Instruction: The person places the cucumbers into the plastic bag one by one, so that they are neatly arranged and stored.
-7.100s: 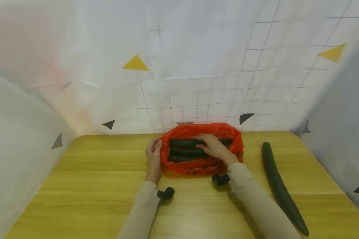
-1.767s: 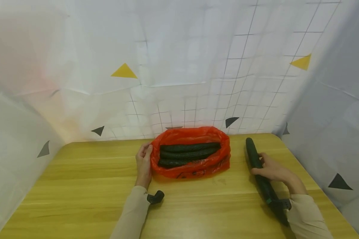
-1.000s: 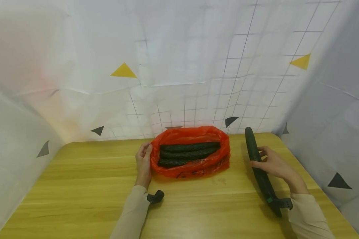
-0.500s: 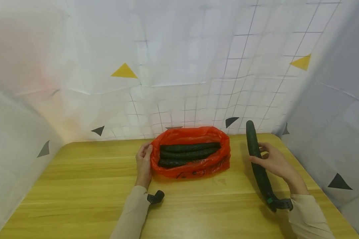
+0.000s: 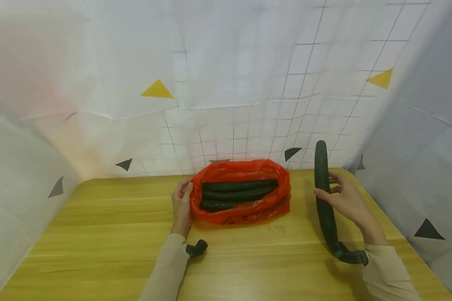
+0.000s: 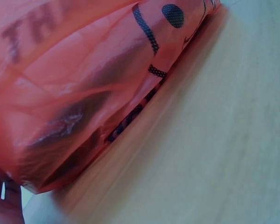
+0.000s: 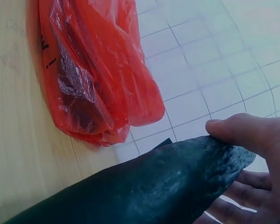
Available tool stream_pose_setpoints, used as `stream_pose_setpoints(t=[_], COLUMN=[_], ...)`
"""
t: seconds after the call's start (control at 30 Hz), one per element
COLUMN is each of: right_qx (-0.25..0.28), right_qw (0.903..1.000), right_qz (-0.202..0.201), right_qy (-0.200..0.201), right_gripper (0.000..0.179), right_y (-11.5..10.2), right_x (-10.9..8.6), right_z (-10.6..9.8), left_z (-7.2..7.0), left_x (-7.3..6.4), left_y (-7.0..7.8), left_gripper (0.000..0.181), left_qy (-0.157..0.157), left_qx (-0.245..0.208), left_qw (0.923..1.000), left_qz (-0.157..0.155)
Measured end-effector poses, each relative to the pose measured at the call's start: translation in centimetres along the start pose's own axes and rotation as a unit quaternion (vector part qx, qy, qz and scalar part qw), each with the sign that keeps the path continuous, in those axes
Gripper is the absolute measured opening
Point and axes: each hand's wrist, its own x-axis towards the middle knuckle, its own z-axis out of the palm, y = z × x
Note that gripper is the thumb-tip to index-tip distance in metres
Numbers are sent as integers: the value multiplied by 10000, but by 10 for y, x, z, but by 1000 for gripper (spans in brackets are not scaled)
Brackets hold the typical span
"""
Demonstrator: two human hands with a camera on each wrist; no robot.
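In the head view a dark green cucumber [image 5: 322,179] is in my right hand [image 5: 344,198], thumb on one side and fingers round the other. It tilts steeply, its far end raised before the white backdrop and its lower end by the wrist camera. In the right wrist view the cucumber [image 7: 154,186] fills the foreground beneath my thumb. An open red plastic bag [image 5: 245,215], printed in black, stands at the table's back with several cucumbers [image 5: 239,194] lying side by side inside. My left hand [image 5: 181,205] holds the bag's left edge, partly hidden behind it.
The wooden table [image 5: 98,234] backs onto a white gridded sheet [image 5: 226,83] with yellow and black triangles; further sheets rise at both sides. A black camera [image 5: 197,248] on the left wrist juts over the table in front of the bag.
Earlier my right hand was in the bag, then moved to the cucumber lying at right. Over the last second that cucumber has lifted and tipped more upright. The left hand has kept its place.
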Motion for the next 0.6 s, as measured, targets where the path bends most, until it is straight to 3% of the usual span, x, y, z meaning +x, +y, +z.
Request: stream_pose_setpoints(t=[0.6], right_qx=[827], right_qw=[9912], right_qz=[-183], right_qy=[1017], right_gripper=[78], right_y=[-18], right_x=[-3], right_z=[-1], left_z=[1], left_x=[0], left_y=[1], left_gripper=[32], left_qy=[6], left_qx=[-31], left_qw=[10000], left_qz=[-27])
